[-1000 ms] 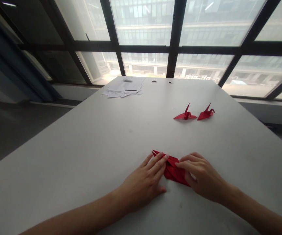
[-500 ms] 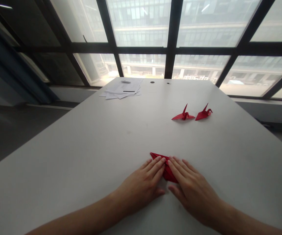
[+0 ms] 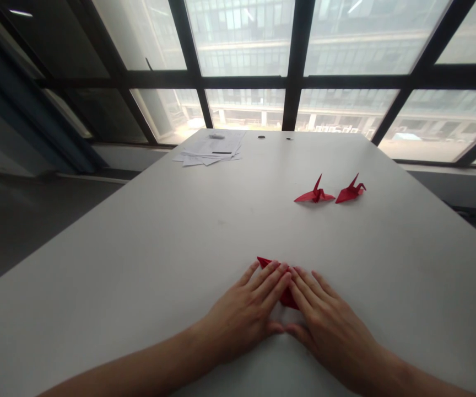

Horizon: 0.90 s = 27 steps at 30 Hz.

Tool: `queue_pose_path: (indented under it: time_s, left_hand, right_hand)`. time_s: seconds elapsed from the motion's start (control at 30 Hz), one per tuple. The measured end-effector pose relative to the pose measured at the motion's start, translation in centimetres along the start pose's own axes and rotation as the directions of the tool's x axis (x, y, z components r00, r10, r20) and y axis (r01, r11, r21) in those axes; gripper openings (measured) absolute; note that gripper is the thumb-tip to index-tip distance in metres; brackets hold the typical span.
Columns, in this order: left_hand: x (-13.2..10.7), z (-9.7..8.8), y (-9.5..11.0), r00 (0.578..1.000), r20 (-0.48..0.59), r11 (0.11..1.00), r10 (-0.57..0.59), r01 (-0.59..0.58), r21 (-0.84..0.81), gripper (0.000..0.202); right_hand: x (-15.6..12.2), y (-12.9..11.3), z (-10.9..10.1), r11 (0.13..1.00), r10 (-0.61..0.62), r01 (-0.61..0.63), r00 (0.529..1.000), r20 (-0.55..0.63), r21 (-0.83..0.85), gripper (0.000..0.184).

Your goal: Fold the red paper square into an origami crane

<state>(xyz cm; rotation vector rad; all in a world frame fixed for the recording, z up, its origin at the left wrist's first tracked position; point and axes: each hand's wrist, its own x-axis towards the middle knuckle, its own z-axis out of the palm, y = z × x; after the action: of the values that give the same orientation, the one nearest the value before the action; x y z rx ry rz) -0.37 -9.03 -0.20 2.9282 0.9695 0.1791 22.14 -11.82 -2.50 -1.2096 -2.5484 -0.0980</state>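
A partly folded piece of red paper (image 3: 286, 298) lies on the white table (image 3: 159, 248) near its front edge. My left hand (image 3: 246, 311) lies flat on its left side, fingers stretched out and close together. My right hand (image 3: 329, 325) lies flat on its right side, fingers also stretched out, covering most of the paper. Only a red tip at the far left and a strip between my hands show. Two finished red paper cranes, one (image 3: 314, 194) beside the other (image 3: 350, 190), stand further back on the right.
A loose stack of white papers (image 3: 211, 149) lies at the table's far edge, near the window. Two small dark holes (image 3: 261, 137) sit in the tabletop at the back. Floor drops away to the left of the table.
My right hand went from pinching the paper's right part to lying flat on it, sliding left toward my left hand. More of the red paper is now covered.
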Motion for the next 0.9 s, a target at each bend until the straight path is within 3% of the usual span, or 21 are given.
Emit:
queue_pose_path:
  time_s: [0.4, 0.57, 0.77, 0.9]
  left_hand:
    - [-0.2, 0.7, 0.1, 0.999, 0.019, 0.999, -0.040, 0.040, 0.019, 0.082]
    - [-0.6, 0.7, 0.5, 0.989, 0.023, 0.985, -0.145, 0.142, 0.096, 0.085]
    - [-1.1, 1.0, 1.3, 0.964, -0.038, 0.951, -0.263, 0.266, 0.160, 0.081]
    - [-0.9, 1.0, 1.6, 0.964, -0.094, 0.952, -0.250, 0.262, 0.160, 0.079]
  right_hand:
    - [0.1, 0.4, 0.2, 0.997, -0.050, 0.047, 0.997, -0.050, -0.059, 0.057]
    - [0.0, 0.3, 0.4, 0.994, -0.071, 0.067, 0.997, -0.041, -0.090, 0.056]
    - [0.0, 0.2, 0.5, 0.994, -0.065, 0.063, 0.997, -0.028, -0.090, 0.058]
    - [0.1, 0.2, 0.6, 0.992, -0.074, 0.071, 0.997, -0.026, -0.100, 0.058]
